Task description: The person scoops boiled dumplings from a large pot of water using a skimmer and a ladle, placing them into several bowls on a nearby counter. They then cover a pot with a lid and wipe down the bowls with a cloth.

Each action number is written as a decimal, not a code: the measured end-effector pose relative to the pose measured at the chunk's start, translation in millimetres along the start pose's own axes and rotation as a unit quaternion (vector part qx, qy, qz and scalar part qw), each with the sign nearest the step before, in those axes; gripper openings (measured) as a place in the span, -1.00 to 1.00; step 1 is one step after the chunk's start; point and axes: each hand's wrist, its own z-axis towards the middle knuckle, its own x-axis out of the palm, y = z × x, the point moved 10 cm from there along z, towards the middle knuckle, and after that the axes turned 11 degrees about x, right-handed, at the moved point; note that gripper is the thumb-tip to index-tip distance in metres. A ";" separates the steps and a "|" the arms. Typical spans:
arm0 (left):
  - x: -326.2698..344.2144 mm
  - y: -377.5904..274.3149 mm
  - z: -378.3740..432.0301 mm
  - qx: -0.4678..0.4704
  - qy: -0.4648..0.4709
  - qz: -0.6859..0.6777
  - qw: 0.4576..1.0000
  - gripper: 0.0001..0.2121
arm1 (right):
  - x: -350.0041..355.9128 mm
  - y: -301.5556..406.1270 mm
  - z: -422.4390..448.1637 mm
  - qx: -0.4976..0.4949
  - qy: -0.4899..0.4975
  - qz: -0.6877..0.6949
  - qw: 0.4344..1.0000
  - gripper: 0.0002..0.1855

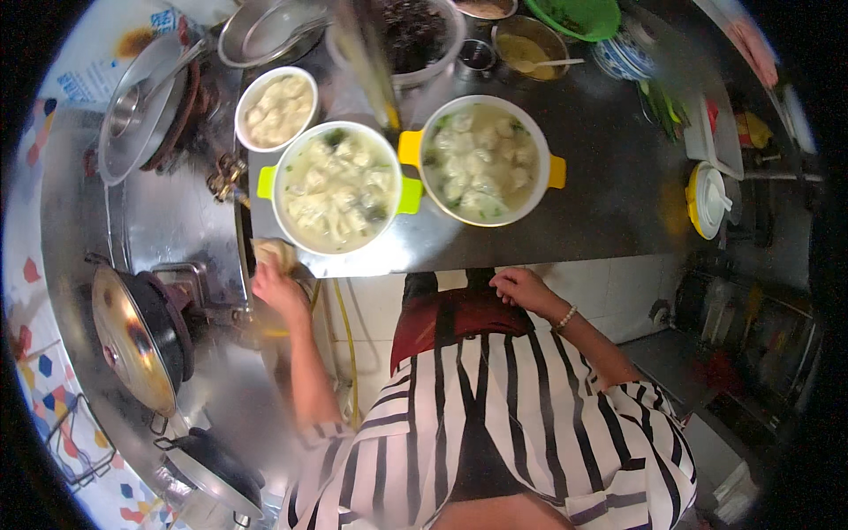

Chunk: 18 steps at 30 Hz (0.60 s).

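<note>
My left hand [281, 290] grips a folded beige cloth [277, 252] at the counter's front left corner. Just beyond it stands a white bowl with green handles [336, 189], full of wontons in broth with green bits. To its right, a similar bowl with yellow handles [482, 160] also holds wontons in broth. A smaller white bowl of pale dumplings [277, 109] is behind the green-handled one. My right hand [523, 291], with a beaded bracelet at the wrist, hangs before my body below the counter's front edge. Its fingers are loosely curled, with nothing visible in them.
On the left, a stove carries a lidded wok [132, 334] and a steel basin with a ladle [142, 109]. A tub of dark food [424, 40], a sauce bowl with a spoon [530, 50] and a green basket [576, 16] line the back. A yellow-rimmed lid [707, 200] lies right.
</note>
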 end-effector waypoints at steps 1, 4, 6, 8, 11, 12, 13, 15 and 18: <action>7.2 -20.7 -17.4 0.013 0.031 -0.026 0.999 -0.55 | -10.7 -7.4 -1.1 -0.002 -0.001 0.005 1.000 -0.72; 1.0 -152.3 -48.5 0.093 0.101 -0.053 0.989 -0.50 | -51.3 -32.5 -0.1 0.001 -0.016 0.072 0.997 -0.71; 21.2 -238.6 -76.5 0.176 0.141 -0.098 0.969 -0.50 | -76.5 -52.7 -0.3 0.008 -0.004 0.086 0.996 -0.71; 47.8 -334.1 -108.6 0.268 0.162 -0.176 0.933 -0.51 | -106.1 -65.5 -3.8 0.015 0.013 0.091 0.996 -0.69; 71.9 -459.6 -113.6 0.289 0.265 -0.329 0.859 -0.51 | -148.8 -73.8 -31.2 0.056 -0.005 0.219 0.974 -0.55; 82.2 -485.8 -101.9 0.223 0.292 -0.399 0.840 -0.51 | -164.7 -55.2 -44.4 0.020 -0.012 0.292 0.956 -0.48; 91.1 -510.4 -92.1 0.155 0.314 -0.471 0.810 -0.49 | -182.3 -45.8 -52.4 -0.013 -0.022 0.363 0.931 -0.40; 93.7 -558.6 -77.7 0.118 0.364 -0.533 0.754 -0.44 | -221.7 -34.7 -44.0 -0.091 -0.065 0.303 0.946 -0.39; 67.9 -578.1 -54.4 0.099 0.271 -0.619 0.730 -0.45 | -283.3 4.9 -26.8 -0.240 -0.147 0.178 0.943 -0.39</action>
